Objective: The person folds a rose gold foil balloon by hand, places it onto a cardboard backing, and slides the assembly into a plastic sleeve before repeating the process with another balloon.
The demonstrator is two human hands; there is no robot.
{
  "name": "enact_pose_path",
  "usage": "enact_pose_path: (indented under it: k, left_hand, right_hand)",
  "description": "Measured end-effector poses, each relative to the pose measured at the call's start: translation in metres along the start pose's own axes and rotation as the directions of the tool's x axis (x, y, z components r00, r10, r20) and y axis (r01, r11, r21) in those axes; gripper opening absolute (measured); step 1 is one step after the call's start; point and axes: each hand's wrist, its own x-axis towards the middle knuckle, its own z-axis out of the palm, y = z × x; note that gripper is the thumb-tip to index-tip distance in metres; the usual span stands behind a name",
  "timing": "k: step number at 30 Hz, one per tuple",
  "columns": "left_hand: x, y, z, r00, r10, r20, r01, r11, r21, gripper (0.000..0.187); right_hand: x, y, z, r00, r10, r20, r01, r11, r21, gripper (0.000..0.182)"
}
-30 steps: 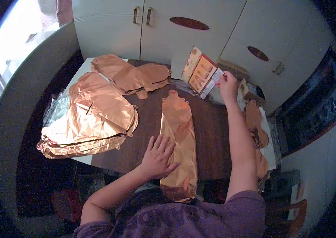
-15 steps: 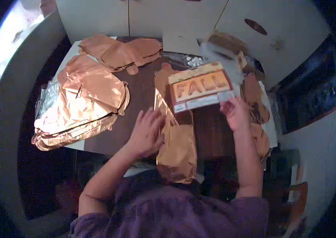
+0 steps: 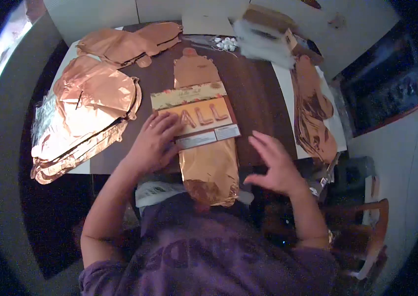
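Observation:
A printed card reading "FALL" [image 3: 204, 116] lies on a long copper foil balloon [image 3: 209, 165] at the middle of the dark table. My left hand [image 3: 158, 140] rests on the card's left end, fingers spread over its first letter. To the right of the card, my right hand [image 3: 273, 165] is raised with thumb and fingers apart and nothing between them. The foil's rounded lower end hangs over the table's near edge, and its upper part shows beyond the card.
Crinkled copper foil pieces [image 3: 88, 108] are piled at left, with more foil [image 3: 125, 45] behind them. Further foil pieces [image 3: 312, 111] lie at right. Small white items [image 3: 226, 44], clear plastic [image 3: 263, 43] and a cardboard box [image 3: 270, 18] are at the back.
The card has moved left and down onto the long foil. My left hand has come onto it, while my right hand has let it go and opened. The view has shifted too.

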Motion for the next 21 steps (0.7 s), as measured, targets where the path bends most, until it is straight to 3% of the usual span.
enact_pose_path:
  k: [2, 3, 6, 7, 10, 21]
  left_hand:
    - [0.007, -0.005, 0.000, 1.000, 0.005, 0.007, -0.005, 1.000, -0.002, 0.049]
    - [0.010, -0.007, -0.002, 0.999, 0.027, 0.037, -0.027, 1.000, -0.005, 0.050]
    - [0.016, -0.011, 0.000, 0.998, 0.059, 0.027, -0.058, 0.998, -0.012, 0.050]
    - [0.016, -0.011, 0.000, 0.998, 0.052, 0.035, -0.052, 0.999, -0.012, 0.050]
    - [0.020, -0.004, -0.001, 0.995, 0.062, 0.078, -0.061, 0.998, -0.016, 0.052]
    - [0.020, -0.001, 0.001, 0.980, 0.152, 0.129, -0.147, 0.988, -0.052, 0.054]
  right_hand:
    - [0.005, -0.011, 0.013, 0.971, -0.221, 0.088, 0.233, 0.957, -0.171, 0.091]
    - [0.006, -0.014, 0.023, 0.956, -0.220, 0.196, 0.269, 0.923, -0.275, 0.079]
    - [0.002, 0.004, 0.063, 0.924, -0.378, 0.059, 0.357, 0.796, -0.489, 0.057]
    - [-0.001, 0.005, 0.071, 0.920, -0.379, -0.096, 0.325, 0.877, -0.354, 0.043]
    - [-0.004, 0.011, 0.080, 0.900, -0.393, -0.189, 0.324, 0.893, -0.311, 0.038]
    - [-0.012, 0.011, 0.080, 0.864, -0.423, -0.274, 0.344, 0.892, -0.292, 0.026]
